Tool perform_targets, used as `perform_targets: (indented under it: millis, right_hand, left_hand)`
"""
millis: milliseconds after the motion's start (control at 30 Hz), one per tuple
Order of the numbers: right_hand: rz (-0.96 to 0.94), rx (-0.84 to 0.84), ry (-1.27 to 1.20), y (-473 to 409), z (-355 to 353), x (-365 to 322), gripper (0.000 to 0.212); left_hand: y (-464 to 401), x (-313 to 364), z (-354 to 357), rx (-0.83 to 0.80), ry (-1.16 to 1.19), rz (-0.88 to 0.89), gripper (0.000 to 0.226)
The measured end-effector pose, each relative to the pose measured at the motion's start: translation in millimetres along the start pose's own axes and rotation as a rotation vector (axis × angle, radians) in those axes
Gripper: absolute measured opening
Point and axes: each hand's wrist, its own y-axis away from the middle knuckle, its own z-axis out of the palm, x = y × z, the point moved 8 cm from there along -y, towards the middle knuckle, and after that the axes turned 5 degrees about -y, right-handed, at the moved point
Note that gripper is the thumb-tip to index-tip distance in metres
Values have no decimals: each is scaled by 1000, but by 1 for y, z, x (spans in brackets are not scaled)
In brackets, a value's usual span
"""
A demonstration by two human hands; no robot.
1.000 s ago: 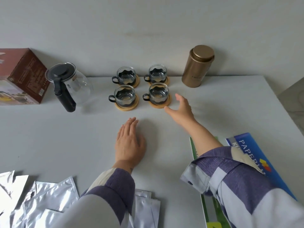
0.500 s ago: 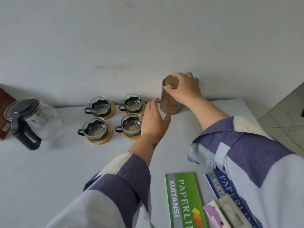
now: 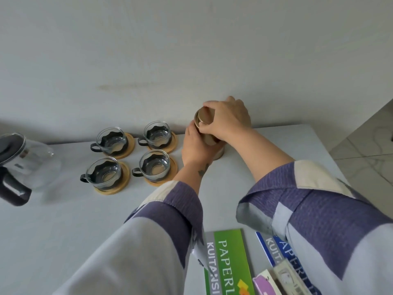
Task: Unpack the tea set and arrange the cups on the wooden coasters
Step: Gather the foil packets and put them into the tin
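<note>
Both hands on gold tin [image 3: 203, 119], upper centre-right of frame: left hand [image 3: 196, 146] wrapped round the body, right hand [image 3: 226, 120] fingers curled over the lid. To open cleanly, brace the base on the table [image 3: 63, 220] and twist the lid only, clear of the four cups [image 3: 131, 154], which sit on wooden coasters [image 3: 127, 167] just left. Versus half a second ago, left hand was open beside the tin; now it grips

four cups [image 3: 111, 141], four coasters [image 3: 127, 150] (wooden), one teapot [image 3: 25, 160]
</note>
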Motion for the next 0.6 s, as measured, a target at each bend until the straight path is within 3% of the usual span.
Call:
perform_targets:
  millis: [233,433,600]
  right_hand:
    - [-36,-143,106,-6,-2,-12,53]
    - [50,-240,-118,-5,-26,-5,51]
    - [143,-87,-439,13,-35,13,45]
  left_hand:
    - [-1,0,-2,3,-102,12,85]
    - [-4,-1,-1,-28,-85,32,92]
    - [-5,-2,-1,-58,-101,20,93]
